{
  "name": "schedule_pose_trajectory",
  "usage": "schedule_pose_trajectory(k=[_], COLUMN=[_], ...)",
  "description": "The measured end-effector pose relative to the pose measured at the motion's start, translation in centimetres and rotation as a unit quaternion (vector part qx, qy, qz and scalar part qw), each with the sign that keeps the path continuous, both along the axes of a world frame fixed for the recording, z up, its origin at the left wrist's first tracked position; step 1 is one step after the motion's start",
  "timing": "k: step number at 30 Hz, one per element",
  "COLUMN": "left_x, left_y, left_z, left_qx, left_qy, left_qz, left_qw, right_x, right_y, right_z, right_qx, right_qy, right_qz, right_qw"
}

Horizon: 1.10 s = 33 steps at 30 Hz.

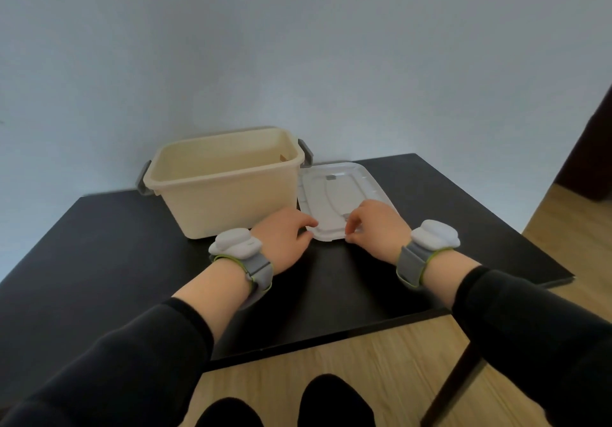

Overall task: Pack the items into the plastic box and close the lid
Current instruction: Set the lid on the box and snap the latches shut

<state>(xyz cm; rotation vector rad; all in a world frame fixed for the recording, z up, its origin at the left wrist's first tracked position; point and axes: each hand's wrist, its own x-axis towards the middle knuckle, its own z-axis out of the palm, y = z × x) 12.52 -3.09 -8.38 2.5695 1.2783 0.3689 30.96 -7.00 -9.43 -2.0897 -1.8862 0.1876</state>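
At centre frame, a black table point(99, 261) fills the middle band against a pale wall, wood floor at lower right. On it, just above centre, sits the cream plastic box point(228, 191), open-topped, grey latches on both ends hanging loose; a small brown thing shows inside near the far right corner, rest of the contents hidden by the near wall. Touching or just beside its right side lies the clear lid point(344, 191), flat on the table.

Both hands sit at the lid's near edge. Left hand point(281, 238) pinches the near-left corner, thumb under, fingers curled on top. Right hand point(374, 221) pinches the near-right part of the edge, fingertips closed on the rim. Both wrists wear grey bands with white sensor pods.

Step in hand, likely: pick up lid for closing. To do it well: lift level with both pinches, carry left over the box, match the rim all round, press down evenly, then flip both latches up.
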Motion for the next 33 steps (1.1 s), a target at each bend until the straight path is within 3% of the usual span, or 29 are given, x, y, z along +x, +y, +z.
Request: schedule_pose_trajectory(k=[13, 24, 33], left_x=[2.2, 3.0, 0.7], left_y=[-0.6, -1.5, -1.4], left_z=[1.4, 2.5, 3.5], left_qx=[0.031, 0.036, 0.061], left_qy=[-0.073, -0.113, -0.116], left_qz=[-0.016, -0.019, -0.010], left_qw=[0.997, 0.993, 0.991], right_x=[1.3, 3.4, 1.9], right_y=[-0.6, -0.5, -0.7], right_z=[2.6, 5.0, 7.6], right_qx=[0.130, 0.219, 0.324], right_qy=[-0.027, 0.039, 0.131], right_qz=[0.026, -0.062, -0.052], right_qw=[0.991, 0.973, 0.935])
